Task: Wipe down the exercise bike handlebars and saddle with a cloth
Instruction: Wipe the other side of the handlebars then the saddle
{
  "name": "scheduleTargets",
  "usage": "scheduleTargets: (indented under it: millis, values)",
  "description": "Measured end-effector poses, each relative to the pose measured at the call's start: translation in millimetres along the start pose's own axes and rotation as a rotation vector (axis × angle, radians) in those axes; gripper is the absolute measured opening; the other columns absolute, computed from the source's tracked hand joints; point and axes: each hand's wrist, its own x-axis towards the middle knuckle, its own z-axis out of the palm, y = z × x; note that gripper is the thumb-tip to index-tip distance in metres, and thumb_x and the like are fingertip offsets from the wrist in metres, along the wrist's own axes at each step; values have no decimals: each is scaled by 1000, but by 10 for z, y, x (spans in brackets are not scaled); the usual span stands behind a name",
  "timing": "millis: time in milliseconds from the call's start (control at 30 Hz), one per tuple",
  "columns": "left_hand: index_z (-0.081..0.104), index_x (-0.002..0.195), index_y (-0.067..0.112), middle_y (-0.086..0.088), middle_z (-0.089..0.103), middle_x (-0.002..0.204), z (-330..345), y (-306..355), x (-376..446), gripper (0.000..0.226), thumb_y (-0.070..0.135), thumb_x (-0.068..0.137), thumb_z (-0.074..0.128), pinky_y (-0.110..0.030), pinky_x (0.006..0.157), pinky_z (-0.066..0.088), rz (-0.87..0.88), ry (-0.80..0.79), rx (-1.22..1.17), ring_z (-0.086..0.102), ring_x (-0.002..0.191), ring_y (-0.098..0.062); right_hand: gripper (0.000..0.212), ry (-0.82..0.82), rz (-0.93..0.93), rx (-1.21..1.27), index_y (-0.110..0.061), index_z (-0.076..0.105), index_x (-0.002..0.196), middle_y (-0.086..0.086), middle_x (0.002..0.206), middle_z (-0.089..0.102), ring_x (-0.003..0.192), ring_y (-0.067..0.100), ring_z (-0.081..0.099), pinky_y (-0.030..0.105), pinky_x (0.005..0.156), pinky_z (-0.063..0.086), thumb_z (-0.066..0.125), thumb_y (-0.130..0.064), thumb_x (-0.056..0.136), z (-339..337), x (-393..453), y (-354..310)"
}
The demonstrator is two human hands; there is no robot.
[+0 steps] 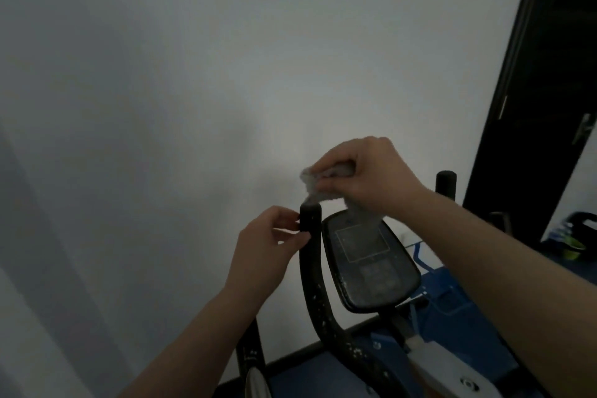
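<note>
Cloth [326,184]: bunched in the right hand [365,174], directly above the left handlebar [310,236] tip; loose end touches the tip.
Right hand: fingers curled, clenched round the cloth.
Left hand [261,255]: thumb and fingertips pinch the handlebar just below its tip.
Handlebar axis: near upright, tip upward, curving down beside the console [368,255].

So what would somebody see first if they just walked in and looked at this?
Probably the two hands in the middle. The right hand grips a pale cloth on top of the black handlebar, and the left hand pinches that bar just below. Next to them, on the right, sits the bike's dusty console, all against a big blank wall.
</note>
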Motion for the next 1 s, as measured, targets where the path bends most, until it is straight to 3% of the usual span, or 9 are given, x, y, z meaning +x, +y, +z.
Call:
scheduleTargets:
  millis: [100, 233, 267, 400, 533, 667, 867, 1000]
  values:
    - [66, 90, 23, 8, 71, 85, -1, -6, 19, 20, 17, 75, 76, -31, 74, 56, 13, -7, 7, 69, 71, -6, 22, -44, -17, 96, -24, 77, 90, -8, 90, 73, 84, 1, 62, 13, 75, 48, 82, -19, 68, 236, -78, -59]
    - [66, 91, 23, 9, 72, 83, -11, -15, 54, 21, 18, 74, 77, -25, 70, 55, 13, -18, 26, 69, 68, -6, 19, -160, 86, -150, -27, 77, 89, -5, 90, 74, 83, 7, 65, 26, 80, 52, 80, -25, 71, 89, -129, 152]
    - [66, 90, 22, 9, 72, 82, -14, -19, 57, 21, 18, 73, 77, -24, 69, 54, 7, -18, 22, 68, 67, -6, 18, -124, 119, -142, -27, 77, 88, -6, 88, 74, 83, 7, 66, 27, 81, 53, 81, -25, 71, 76, -163, 192]
    - [68, 87, 21, 7, 72, 80, -7, -55, 68, 19, 17, 72, 78, -24, 69, 55, -12, -9, -24, 69, 68, -8, 17, 345, 286, 331, -21, 76, 80, -12, 75, 71, 71, -4, 64, 9, 67, 48, 84, -19, 66, 340, -333, 72]
    - [71, 92, 14, 1, 74, 86, -18, -112, 77, 19, 7, 75, 75, -24, 72, 55, 14, -35, -68, 71, 76, -9, 16, 483, 374, 484, -22, 75, 79, -13, 75, 71, 73, 0, 67, 18, 68, 54, 85, -20, 67, 731, -517, -67]
    - [70, 98, 11, -4, 74, 87, -29, -98, 72, 14, 13, 84, 66, -13, 62, 50, 14, -39, -92, 72, 72, -11, 18, 366, 395, 453, -21, 74, 76, -9, 74, 72, 69, 2, 66, 19, 68, 54, 87, -19, 64, 594, -537, 90]
    - [69, 99, 16, -1, 73, 87, 11, -63, 31, 17, 24, 84, 67, -22, 64, 49, 27, 4, -86, 71, 71, -10, 18, 362, 507, 843, -8, 74, 80, 11, 83, 74, 78, 21, 71, 36, 77, 59, 84, -8, 65, 665, -501, 159]
    - [66, 103, 25, 5, 72, 92, 29, -66, -56, 18, 24, 85, 66, -28, 71, 54, 49, 37, -58, 70, 79, -10, 17, 286, 588, 878, -5, 72, 82, 9, 78, 73, 72, 16, 70, 29, 69, 58, 82, -6, 68, 844, -681, 207]
